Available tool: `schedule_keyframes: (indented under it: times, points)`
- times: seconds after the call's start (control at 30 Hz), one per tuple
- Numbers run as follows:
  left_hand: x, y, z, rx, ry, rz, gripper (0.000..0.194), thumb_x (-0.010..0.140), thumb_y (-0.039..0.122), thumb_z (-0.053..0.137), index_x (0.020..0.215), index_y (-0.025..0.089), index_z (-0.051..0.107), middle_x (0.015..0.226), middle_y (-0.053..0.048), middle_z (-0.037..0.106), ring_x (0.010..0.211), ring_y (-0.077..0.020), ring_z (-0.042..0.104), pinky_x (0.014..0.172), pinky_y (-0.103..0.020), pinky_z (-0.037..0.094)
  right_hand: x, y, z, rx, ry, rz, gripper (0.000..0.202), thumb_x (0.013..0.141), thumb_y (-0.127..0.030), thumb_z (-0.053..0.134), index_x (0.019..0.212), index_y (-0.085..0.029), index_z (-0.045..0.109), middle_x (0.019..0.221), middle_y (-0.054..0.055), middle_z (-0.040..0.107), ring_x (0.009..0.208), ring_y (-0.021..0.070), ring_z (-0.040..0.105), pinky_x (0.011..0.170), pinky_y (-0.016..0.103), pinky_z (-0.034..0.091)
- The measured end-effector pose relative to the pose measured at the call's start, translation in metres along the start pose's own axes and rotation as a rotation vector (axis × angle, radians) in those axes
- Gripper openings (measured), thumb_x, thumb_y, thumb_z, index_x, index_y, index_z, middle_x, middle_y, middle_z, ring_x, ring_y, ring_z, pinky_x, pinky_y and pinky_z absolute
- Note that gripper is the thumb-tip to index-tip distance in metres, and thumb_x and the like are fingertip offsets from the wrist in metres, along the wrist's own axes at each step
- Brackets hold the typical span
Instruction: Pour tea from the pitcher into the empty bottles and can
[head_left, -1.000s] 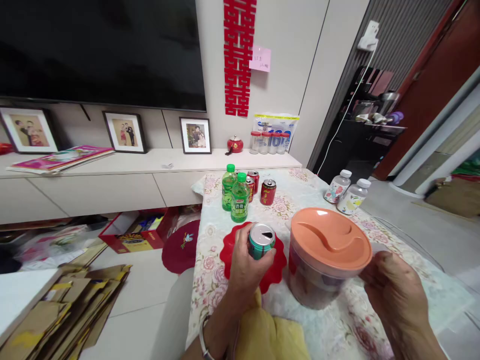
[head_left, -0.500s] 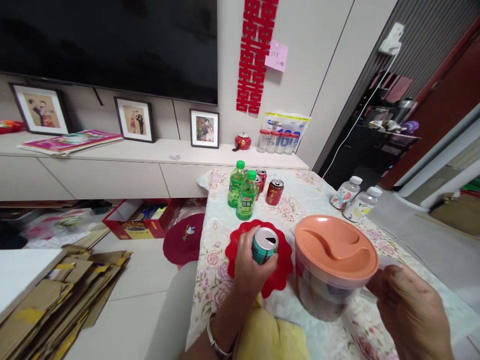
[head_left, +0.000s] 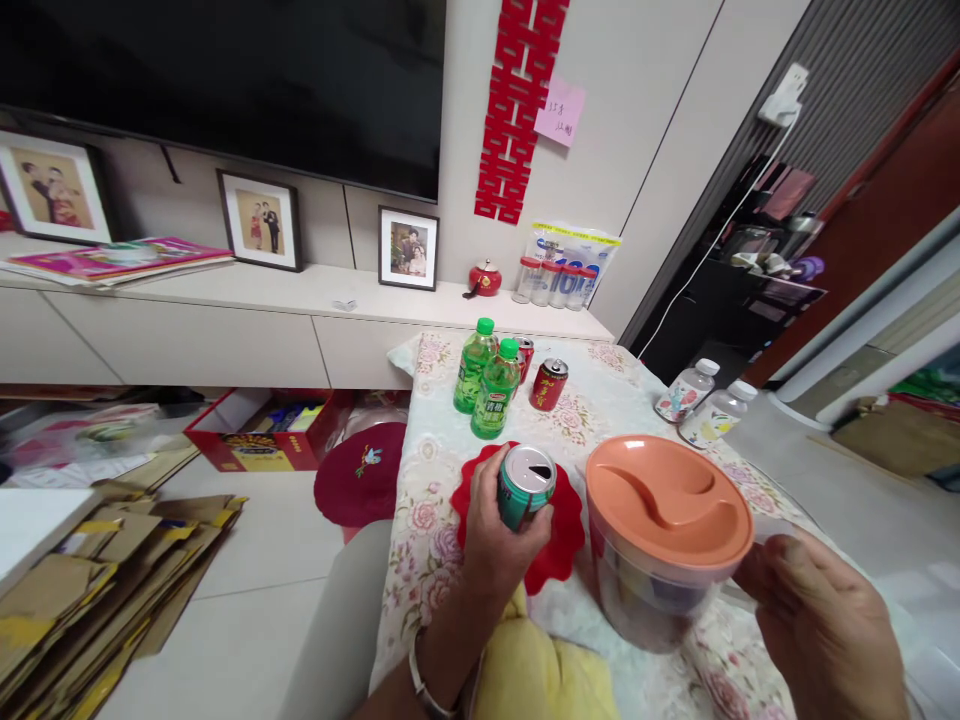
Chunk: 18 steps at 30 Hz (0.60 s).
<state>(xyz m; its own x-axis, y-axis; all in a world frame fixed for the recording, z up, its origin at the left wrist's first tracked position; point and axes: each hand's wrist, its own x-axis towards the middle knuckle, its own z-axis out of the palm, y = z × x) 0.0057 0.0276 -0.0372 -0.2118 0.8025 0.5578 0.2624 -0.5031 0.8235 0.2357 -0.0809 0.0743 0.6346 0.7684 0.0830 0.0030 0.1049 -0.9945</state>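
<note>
Gripping opened teal can [head_left: 527, 482] in left hand [head_left: 496, 540], on or just above red tray [head_left: 568, 545] | pinching handle [head_left: 766, 528] of orange-lidded tub [head_left: 666, 535], near right, with right hand [head_left: 834, 620] | apparently steadying both | calling next, likely, for level can, firm pinch

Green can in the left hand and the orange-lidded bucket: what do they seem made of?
Green can: probably metal, glossy, judging by its bright silver top.
Bucket: seemingly clear plastic, since shapes show through its wall.
Orange lid: likely opaque moulded plastic, with a smooth sheen and sunken curves.
</note>
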Motion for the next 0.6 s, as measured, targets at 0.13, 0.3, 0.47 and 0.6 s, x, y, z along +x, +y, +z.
schedule_keyframes:
  times: [0.13,0.3,0.47,0.6]
  points:
    - [-0.002,0.001,0.002,0.047,0.020,0.090,0.071,0.073,0.019,0.072,0.142,0.018,0.051,0.128,-0.016,0.067,0.120,-0.0322,0.068,0.106,-0.051,0.058,0.001,-0.001,-0.001,-0.054,-0.014,0.023,0.042,0.071,-0.058,0.088,0.062,-0.022,0.067,0.056,-0.003,0.048,0.055,0.0124,0.041,0.048,0.026,0.038]
    - [-0.002,0.003,0.000,0.078,-0.014,0.127,0.070,0.075,0.017,0.072,0.142,0.018,0.051,0.130,-0.017,0.067,0.122,-0.0324,0.067,0.107,-0.052,0.058,0.001,-0.009,0.004,-0.072,-0.011,0.016,0.045,0.063,-0.059,0.092,0.060,-0.022,0.067,0.055,-0.002,0.049,0.054,0.0119,0.042,0.047,0.024,0.039]
    - [-0.001,0.003,0.000,0.085,-0.006,0.134,0.070,0.075,0.014,0.070,0.142,0.019,0.051,0.131,-0.016,0.068,0.123,-0.0320,0.067,0.106,-0.051,0.059,0.002,-0.020,0.012,-0.105,0.002,0.023,0.051,0.054,-0.063,0.095,0.057,-0.020,0.068,0.053,-0.002,0.049,0.053,0.0114,0.042,0.045,0.024,0.039]
    - [0.000,0.003,0.000,0.081,-0.022,0.146,0.070,0.075,0.014,0.070,0.142,0.021,0.050,0.130,-0.015,0.068,0.122,-0.0315,0.067,0.107,-0.052,0.058,0.002,-0.027,0.016,-0.119,0.030,0.017,0.052,0.049,-0.062,0.097,0.057,-0.020,0.068,0.052,-0.003,0.044,0.052,0.0106,0.039,0.044,0.023,0.036]
